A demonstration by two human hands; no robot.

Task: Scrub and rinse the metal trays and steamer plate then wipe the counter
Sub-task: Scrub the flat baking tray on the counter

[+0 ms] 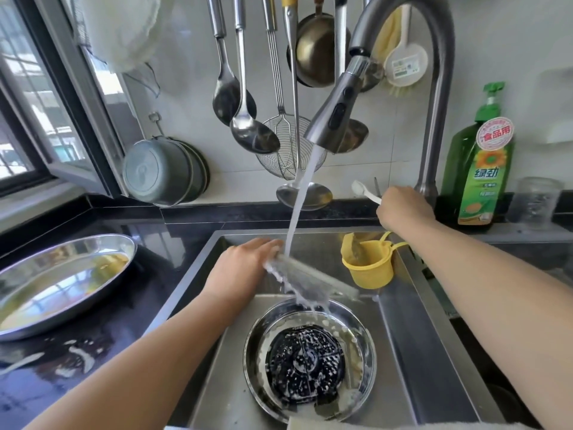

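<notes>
Left hand (pixel 248 262): grips a tilted round metal tray (pixel 310 282) under the running water, above the sink.
Right hand (pixel 403 209): closed round a white handle (pixel 366 192) near the faucet base.
Sink (pixel 412 330): round steel tray (pixel 366 346) holding a dark perforated steamer plate (pixel 305 364).
Surface (pixel 173 225): oval steel tray (pixel 59 283), left of the sink.

We read 食品用 on the round red sticker (pixel 494 133) and 绿劲 on the label of the green dish soap bottle (pixel 477 172); its smaller print was too blurred to read.

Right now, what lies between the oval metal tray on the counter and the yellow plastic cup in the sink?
In the head view, the left hand holding a blurred metal piece under the tap stream.
</notes>
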